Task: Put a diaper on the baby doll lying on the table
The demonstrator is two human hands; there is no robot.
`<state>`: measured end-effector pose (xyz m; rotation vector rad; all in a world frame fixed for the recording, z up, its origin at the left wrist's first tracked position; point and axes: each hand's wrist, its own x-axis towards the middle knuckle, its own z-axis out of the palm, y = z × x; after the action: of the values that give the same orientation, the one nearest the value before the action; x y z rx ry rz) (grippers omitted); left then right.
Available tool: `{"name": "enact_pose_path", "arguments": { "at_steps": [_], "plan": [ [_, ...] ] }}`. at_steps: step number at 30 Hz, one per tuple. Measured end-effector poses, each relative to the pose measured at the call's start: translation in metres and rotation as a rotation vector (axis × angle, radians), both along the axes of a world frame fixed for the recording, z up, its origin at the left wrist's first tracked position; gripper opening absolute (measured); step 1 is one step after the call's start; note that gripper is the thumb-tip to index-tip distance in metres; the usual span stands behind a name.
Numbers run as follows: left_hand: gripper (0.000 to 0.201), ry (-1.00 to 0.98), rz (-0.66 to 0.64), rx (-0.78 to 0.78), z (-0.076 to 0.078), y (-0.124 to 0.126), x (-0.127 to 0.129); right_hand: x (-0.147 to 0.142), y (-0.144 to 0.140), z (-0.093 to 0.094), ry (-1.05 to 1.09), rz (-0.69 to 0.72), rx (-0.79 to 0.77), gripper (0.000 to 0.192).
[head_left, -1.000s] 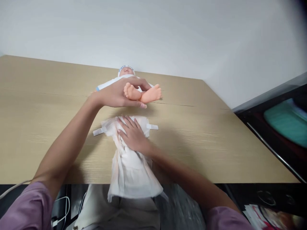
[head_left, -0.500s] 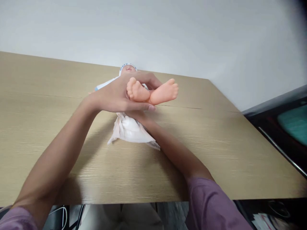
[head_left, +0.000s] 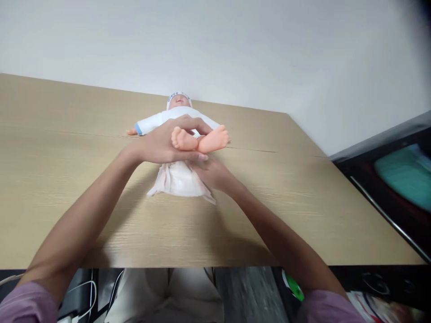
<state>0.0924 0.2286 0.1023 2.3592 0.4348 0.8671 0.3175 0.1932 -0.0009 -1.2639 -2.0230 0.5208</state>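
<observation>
A baby doll (head_left: 175, 115) in a white top and cap lies on its back on the wooden table (head_left: 67, 134), head toward the wall. My left hand (head_left: 161, 143) grips both of its ankles and holds the bare feet (head_left: 202, 140) raised above the table. A white diaper (head_left: 178, 179) lies spread under the raised legs, its near end pointing toward me. My right hand (head_left: 215, 175) rests on the diaper's right side, fingers tucked under the legs and partly hidden.
The table's near edge runs across the bottom, with white cables (head_left: 84, 291) hanging below at the left. A dark cabinet (head_left: 387, 188) with a teal item (head_left: 407, 175) stands at the right. A white wall rises behind the table.
The diaper has slid from the table's near edge up under the doll's raised legs, pushed by my right hand. My left hand still holds the ankles, now slightly lower.
</observation>
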Motion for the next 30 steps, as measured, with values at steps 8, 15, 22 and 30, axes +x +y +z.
{"name": "enact_pose_path", "arguments": {
  "at_steps": [8, 15, 22, 30],
  "plan": [
    [0.041, -0.003, 0.02, -0.02, -0.042, -0.026, -0.004, 0.006, -0.045, 0.004, -0.034, -0.124, 0.342, 0.071],
    [0.044, 0.072, 0.063, 0.099, -0.063, -0.037, -0.036, 0.019, -0.037, -0.007, -0.008, 0.185, 0.344, 0.05],
    [0.023, 0.129, -0.015, 0.227, -0.1, -0.029, -0.106, 0.072, -0.032, -0.033, -0.268, 0.364, 0.361, 0.051],
    [0.039, 0.185, -0.02, 0.295, -0.126, -0.028, -0.102, 0.088, -0.02, -0.061, -0.219, 0.412, 0.39, 0.05]
  ]
}}
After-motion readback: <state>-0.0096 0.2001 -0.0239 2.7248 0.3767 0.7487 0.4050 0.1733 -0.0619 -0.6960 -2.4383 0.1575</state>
